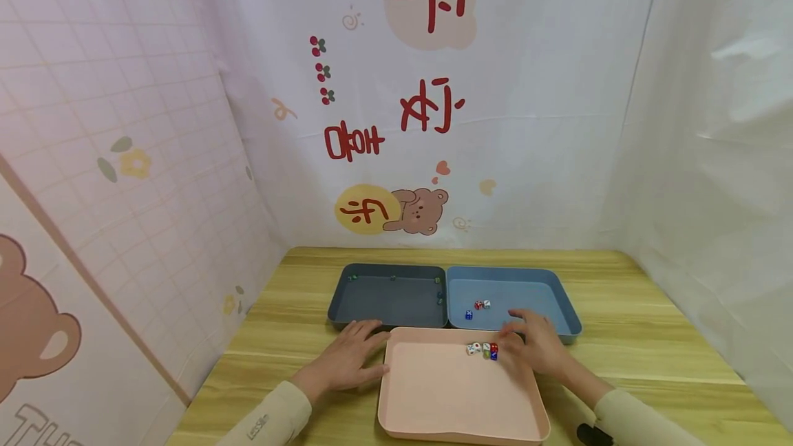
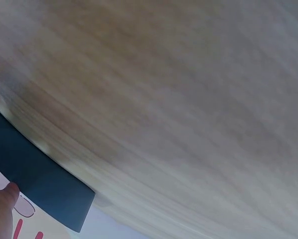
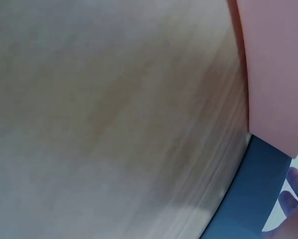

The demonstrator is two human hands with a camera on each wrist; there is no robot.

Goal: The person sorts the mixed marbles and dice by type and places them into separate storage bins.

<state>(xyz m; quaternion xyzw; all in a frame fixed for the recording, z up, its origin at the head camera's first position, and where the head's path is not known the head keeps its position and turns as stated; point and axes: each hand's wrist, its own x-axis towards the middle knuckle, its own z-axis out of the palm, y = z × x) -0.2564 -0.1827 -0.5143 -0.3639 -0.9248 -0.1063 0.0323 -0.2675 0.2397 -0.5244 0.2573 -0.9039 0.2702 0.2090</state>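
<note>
My left hand (image 1: 348,360) rests at the left side of the pink tray (image 1: 458,405), fingers extended and fingertips right at its rim. Over the tray's back right corner hovers my right hand (image 1: 537,343), its fingers spread and slightly bent, nothing visible between them. Just left of those fingers, several small dice (image 1: 473,348) lie clustered inside the pink tray, in white, red, blue and green. Behind it, the light blue tray (image 1: 551,294) holds a red, a white and a blue die (image 1: 469,315). In the right wrist view, fingertips (image 3: 290,201) show beside the blue tray wall.
Left of the blue tray stands a dark grey tray (image 1: 384,305) with several small green dice (image 1: 437,280) near its edges. All trays sit on a wood-grain table (image 1: 644,336). A printed white curtain (image 1: 526,122) hangs behind and on both sides.
</note>
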